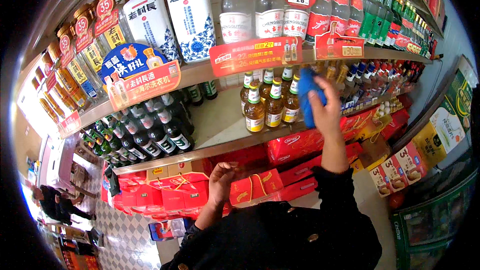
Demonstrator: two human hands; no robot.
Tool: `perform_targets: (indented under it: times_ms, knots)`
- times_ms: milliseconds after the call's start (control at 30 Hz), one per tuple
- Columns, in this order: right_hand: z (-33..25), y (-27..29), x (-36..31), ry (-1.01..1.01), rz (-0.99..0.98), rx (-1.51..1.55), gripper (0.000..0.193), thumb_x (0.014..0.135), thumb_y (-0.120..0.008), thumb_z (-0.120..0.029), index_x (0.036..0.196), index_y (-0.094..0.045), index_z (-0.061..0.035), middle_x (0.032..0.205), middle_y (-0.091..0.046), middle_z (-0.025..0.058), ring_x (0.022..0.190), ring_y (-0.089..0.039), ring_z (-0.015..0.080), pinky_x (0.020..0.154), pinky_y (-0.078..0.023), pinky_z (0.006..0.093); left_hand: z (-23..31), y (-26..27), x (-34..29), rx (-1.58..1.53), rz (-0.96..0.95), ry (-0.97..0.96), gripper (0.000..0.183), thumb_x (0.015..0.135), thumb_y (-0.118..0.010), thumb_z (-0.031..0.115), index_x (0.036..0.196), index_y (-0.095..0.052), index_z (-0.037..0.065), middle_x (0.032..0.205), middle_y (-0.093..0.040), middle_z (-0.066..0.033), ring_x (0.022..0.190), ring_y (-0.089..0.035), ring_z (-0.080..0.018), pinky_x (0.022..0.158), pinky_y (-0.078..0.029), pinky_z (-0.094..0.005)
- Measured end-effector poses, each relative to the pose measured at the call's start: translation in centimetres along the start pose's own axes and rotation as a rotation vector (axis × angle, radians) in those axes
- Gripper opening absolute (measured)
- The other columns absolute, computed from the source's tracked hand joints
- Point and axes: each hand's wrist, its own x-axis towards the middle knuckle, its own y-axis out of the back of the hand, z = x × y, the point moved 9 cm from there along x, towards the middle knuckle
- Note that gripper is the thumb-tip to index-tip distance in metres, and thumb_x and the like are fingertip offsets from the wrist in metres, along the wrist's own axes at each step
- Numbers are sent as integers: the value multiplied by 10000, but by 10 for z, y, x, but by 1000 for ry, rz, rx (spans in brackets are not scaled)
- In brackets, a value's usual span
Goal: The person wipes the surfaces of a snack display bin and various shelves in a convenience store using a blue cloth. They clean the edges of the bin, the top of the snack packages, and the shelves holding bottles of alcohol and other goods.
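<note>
Head view, wide fisheye: I'm looking down on a person at store shelves, both bare hands in sight. Right hand [326, 102] is raised to the gap between upper shelf [196, 73] and lower shelf [220, 115], fingers and thumb pinching a blue cloth [312, 101]. Cloth is bunched, part dangling below the fingers, just right of the amber bottles [273, 109] and overlapping the nearest ones from where I see it; whether it touches glass, I can't tell. Left hand [221, 182] is lower, in front of the red boxes [257, 188] under the lower shelf, fingers loosely curled toward the thumb. Can't tell if anything sits between them; the tips are blurred. Both forearms come out of black sleeves [340, 195].

Amber bottles stand upright in a tight cluster, yellow-white labels, on the lower shelf. Dark bottles [176, 132] fill its left part, with a bare stretch between the two groups. Up top, left to right, I get gold-capped bottles, two big white bottles [192, 20] with blue pattern, clear bottles [236, 17], then green bottles [373, 17]. Red sign [256, 57] and a round blue sign [131, 65] hang on the upper edge. Far left: checkered floor [125, 240], another person [55, 205] in dark clothes, well apart.
</note>
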Motion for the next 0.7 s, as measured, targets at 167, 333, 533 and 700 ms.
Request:
perform_targets:
  times_ms: [167, 333, 533, 700]
  knots:
    - [14, 64, 60, 208, 386, -555, 378, 806, -579, -72, 1184, -573, -89, 1194, -518, 148, 1061, -473, 359, 938, -363, 448, -5, 7, -10, 99, 43, 3, 203, 831, -464, -84, 962, -508, 65, 1061, -586, -99, 971, -569, -214, 850, -469, -341]
    - [35, 49, 84, 184, 264, -871, 469, 708, -605, -40, 1172, -580, -104, 1195, -529, 120, 1027, -479, 351, 912, -384, 433, -13, 19, -11, 224, 86, -17, 200, 830, -471, -89, 968, -504, 53, 1042, -591, -84, 903, -578, -179, 793, -474, -294]
    - [-15, 7, 60, 411, 147, -818, 412, 671, -623, -36, 1079, -633, -92, 1168, -527, 108, 1045, -463, 351, 905, -392, 438, -20, -13, 3, 328, -13, 0, 194, 837, -483, -77, 985, -503, 47, 1038, -592, -83, 919, -567, -171, 812, -469, -294]
    - [3, 23, 68, 461, 86, -818, 436, 687, -617, -42, 1115, -624, -122, 1144, -527, 94, 1026, -475, 334, 892, -401, 431, -9, -52, 9, 413, -99, -11, 180, 845, -487, -79, 984, -498, 35, 1040, -592, -93, 980, -566, -189, 889, -459, -322]
